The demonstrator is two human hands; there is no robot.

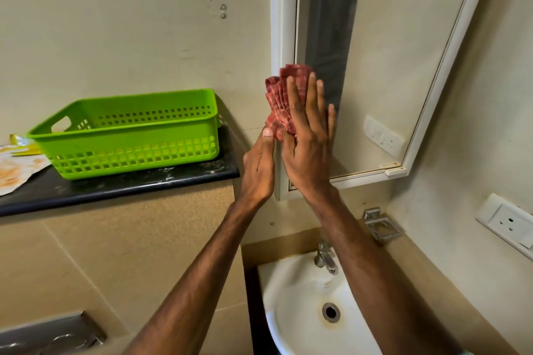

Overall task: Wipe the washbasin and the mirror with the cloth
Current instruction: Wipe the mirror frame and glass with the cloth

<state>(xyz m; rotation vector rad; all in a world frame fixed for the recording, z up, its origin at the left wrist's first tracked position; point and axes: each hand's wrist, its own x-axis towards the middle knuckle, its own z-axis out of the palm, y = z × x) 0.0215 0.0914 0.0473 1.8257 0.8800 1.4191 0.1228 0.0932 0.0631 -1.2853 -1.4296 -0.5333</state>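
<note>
- Head view is showing the right hand (305, 135) being laid flat over the cloth (277, 106). Its fingers are straight and a little spread, so the cloth is being pressed rather than clenched.
- The left hand (258, 170) is being held just beside it, with the thumb touching the cloth's lower edge. Its fingers are being hidden, so it cannot be told whether the cloth is being pinched there or only steadied.
- The cloth is being held against the lower left of the mirror (389, 66), where the glass meets the white frame (278, 23).
- The cloth is showing as red and faintly checked. It is bunched into pleats that are standing out above and to the left of the fingers.
- The mirror is being judged as the step in hand. Better contact is likely being lost to the bunching, so a flatter spread under the palm is being advised.
- Even pressure and overlapping strokes across the glass are also being advised, with the frame edge being followed so that the corner is not being skipped.
- The glass is reflecting a pale wall, a dark strip and a switch plate. Smears cannot be made out.
- The washbasin (294, 297) is being seen below the forearms, well apart from the cloth. It is white, with a brownish ring around the drain (330, 312) and a tap (326, 258) at its back.
</note>
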